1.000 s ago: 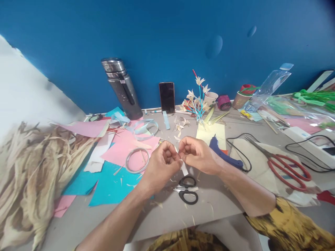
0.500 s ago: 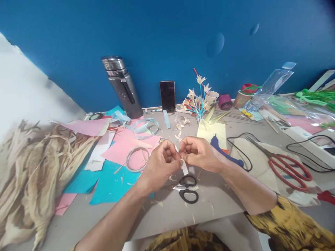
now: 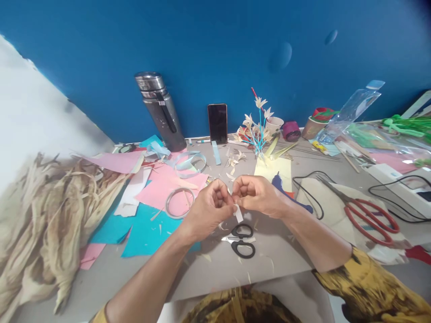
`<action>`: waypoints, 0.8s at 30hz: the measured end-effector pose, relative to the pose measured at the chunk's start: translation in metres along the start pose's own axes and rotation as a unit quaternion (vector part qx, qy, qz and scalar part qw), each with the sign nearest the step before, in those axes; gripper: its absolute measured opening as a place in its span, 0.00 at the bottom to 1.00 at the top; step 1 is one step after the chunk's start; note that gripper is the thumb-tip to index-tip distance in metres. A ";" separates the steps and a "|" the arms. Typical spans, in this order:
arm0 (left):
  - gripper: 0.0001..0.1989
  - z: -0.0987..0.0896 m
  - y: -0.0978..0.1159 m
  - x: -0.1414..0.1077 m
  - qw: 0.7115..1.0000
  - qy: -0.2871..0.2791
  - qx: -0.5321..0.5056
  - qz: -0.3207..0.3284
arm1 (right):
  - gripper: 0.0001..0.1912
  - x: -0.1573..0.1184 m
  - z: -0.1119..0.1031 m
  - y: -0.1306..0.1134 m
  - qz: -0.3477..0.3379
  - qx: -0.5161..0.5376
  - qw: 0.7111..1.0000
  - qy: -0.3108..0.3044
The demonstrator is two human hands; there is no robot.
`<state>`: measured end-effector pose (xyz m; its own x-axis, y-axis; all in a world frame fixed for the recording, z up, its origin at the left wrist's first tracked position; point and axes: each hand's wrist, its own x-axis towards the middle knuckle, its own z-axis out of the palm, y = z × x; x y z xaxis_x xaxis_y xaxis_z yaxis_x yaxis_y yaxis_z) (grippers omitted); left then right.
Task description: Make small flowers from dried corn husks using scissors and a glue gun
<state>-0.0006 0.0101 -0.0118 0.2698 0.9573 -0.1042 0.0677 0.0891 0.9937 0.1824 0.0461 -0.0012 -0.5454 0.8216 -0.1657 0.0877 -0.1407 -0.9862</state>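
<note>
My left hand and my right hand meet fingertip to fingertip over the table, both closed in a pinch. Between them is a small white strip, its lower end hanging below the right thumb. The part inside the fingers is hidden. Just below the hands lie small scissors with black handles, their blades pointing left. Behind the hands stand pale flowers on light-blue stems, with a few loose pale petals on the table nearby.
Dried husks pile up at the left beside blue paper and a tape roll. A flask and a phone stand at the wall. To the right lie a blue glue gun, its cable and red-handled scissors.
The view has shifted slightly, so the scene sits a little further right. Both hands keep the same pinch on the white strip, with hardly any movement.
</note>
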 end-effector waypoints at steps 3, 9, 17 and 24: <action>0.14 -0.002 0.000 0.001 1.000 0.002 -0.002 -0.003 | 0.10 0.003 -0.001 0.005 -0.002 0.005 1.000 0.000; 0.15 -0.001 0.000 0.004 0.998 0.059 0.010 0.011 | 0.11 0.008 0.003 0.018 -0.052 0.059 0.996 0.038; 0.07 0.006 0.003 -0.002 0.976 0.164 0.126 0.066 | 0.12 0.009 0.010 0.020 -0.102 0.067 0.987 0.107; 0.04 0.012 0.005 -0.008 0.973 0.165 0.135 0.086 | 0.12 0.004 0.019 0.020 -0.170 -0.015 0.969 0.177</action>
<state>0.0094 0.0000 -0.0066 -0.0215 0.9917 0.1266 0.3116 -0.1137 0.9434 0.1664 0.0359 -0.0217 -0.2284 0.9563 0.1824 -0.0190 0.1829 -0.9829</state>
